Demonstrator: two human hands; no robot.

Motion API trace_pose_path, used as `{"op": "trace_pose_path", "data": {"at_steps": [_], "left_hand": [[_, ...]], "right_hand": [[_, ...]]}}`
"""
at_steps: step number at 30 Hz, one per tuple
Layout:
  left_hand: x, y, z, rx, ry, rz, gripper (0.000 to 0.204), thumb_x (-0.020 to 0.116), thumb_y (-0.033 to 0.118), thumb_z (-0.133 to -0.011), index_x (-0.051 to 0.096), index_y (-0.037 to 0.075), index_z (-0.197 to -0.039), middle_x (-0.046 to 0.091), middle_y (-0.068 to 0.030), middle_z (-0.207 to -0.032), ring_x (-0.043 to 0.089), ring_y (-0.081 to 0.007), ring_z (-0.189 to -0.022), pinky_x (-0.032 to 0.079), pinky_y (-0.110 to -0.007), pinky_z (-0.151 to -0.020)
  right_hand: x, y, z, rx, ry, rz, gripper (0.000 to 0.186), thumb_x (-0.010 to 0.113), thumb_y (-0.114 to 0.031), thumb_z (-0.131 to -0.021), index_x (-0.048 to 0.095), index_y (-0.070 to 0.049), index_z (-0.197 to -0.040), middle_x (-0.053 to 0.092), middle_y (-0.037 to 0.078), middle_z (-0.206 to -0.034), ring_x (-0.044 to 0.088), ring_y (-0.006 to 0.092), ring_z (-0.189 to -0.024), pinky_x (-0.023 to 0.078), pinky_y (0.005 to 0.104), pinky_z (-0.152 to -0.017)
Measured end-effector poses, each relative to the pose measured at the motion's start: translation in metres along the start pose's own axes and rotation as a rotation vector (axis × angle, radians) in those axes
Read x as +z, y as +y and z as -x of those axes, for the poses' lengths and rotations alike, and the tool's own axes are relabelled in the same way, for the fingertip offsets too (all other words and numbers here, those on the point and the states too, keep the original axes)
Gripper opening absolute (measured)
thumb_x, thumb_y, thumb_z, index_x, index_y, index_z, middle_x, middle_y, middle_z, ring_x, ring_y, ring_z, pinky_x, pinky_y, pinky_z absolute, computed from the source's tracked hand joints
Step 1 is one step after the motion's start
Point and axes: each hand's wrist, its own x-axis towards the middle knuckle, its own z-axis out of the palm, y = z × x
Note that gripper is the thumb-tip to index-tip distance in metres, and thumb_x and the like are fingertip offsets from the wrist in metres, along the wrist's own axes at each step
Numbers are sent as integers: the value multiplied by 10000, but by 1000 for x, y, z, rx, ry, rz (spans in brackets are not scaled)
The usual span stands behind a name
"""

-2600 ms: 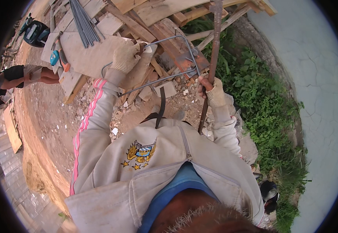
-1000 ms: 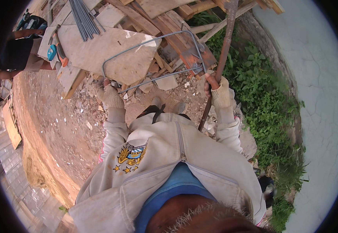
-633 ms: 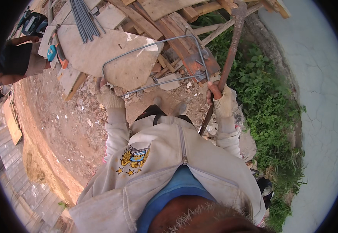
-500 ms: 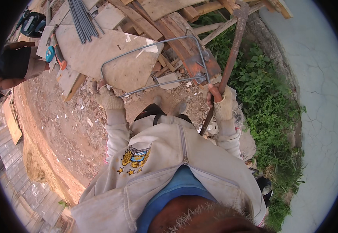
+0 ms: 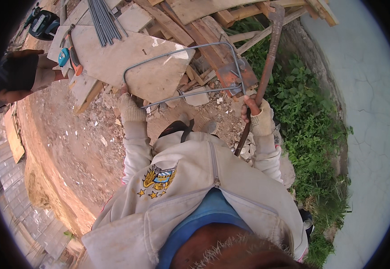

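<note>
A rectangular hoop of bent steel rod [image 5: 204, 92] lies across the work spot in front of me. My gloved left hand [image 5: 132, 107] is closed on its near left corner, the bare thumb along the rod. The hoop's right end rests at a rusty metal plate [image 5: 226, 77] fixed on a timber. My gloved right hand [image 5: 257, 115] is wrapped round a long rusty steel bar [image 5: 269, 60], close beside the hoop's right corner. The bar slants from the far right down past my right hand; its far end reaches the timber pile.
A pale board [image 5: 123, 54] carries a hammer [image 5: 74, 60], a teal tape measure [image 5: 63, 57] and a bundle of steel rods [image 5: 103, 24]. Scrap timber [image 5: 172, 27] is piled behind. Another person [image 5: 20, 71] is at the left. Green plants [image 5: 311, 107] and a pale wall [image 5: 365, 98] run along the right.
The view has shifted slightly, so the board and tools appear a little farther right. My left hand keeps hold of the hoop, and my right hand stays on the bar.
</note>
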Motion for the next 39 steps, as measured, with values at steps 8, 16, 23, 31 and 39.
{"op": "trace_pose_path", "data": {"at_steps": [8, 16, 23, 31, 39], "left_hand": [[-3, -4, -9, 6, -124, 135, 390, 671, 192, -996, 571, -5, -1317, 679, -167, -1236, 699, -297, -1093, 619, -435, -923], [0, -4, -9, -4, -172, 130, 391, 663, 214, -1003, 586, -10, -1313, 688, -161, -1237, 703, -299, -1086, 617, -433, -920], [0, -3, 2, 8, -149, 94, 403, 657, 230, -1004, 585, -4, -1325, 686, -149, -1239, 697, -280, -1084, 600, -416, -932], [-7, -4, -1, 36, -244, 86, 471, 681, 238, -980, 555, -17, -1356, 656, -159, -1282, 658, -289, -1167, 552, -428, -1003], [0, 2, 11, 69, -185, 48, 459, 663, 225, -992, 547, -33, -1354, 651, -181, -1296, 655, -289, -1184, 544, -436, -1028]], "right_hand": [[2, 5, -1, -8, 30, 11, 316, 764, -326, -938, 580, -69, -942, 599, 26, -675, 558, 118, -507, 387, 242, -430], [4, 8, 2, -18, 54, 7, 328, 748, -341, -956, 575, -64, -928, 603, 34, -693, 560, 109, -516, 377, 230, -420], [-17, 4, 18, -42, 145, 284, 421, 727, -439, -973, 593, -50, -881, 592, 19, -679, 540, 77, -505, 378, 232, -418], [-120, 38, 93, -75, 311, 715, 514, 781, -489, -916, 642, -2, -828, 486, 9, -599, 484, 95, -594, 384, 308, -535], [-171, 21, 119, -208, 344, 1298, 459, 793, -388, -900, 600, -5, -738, 549, 215, -607, 553, 413, -562, 433, 445, -535]]}}
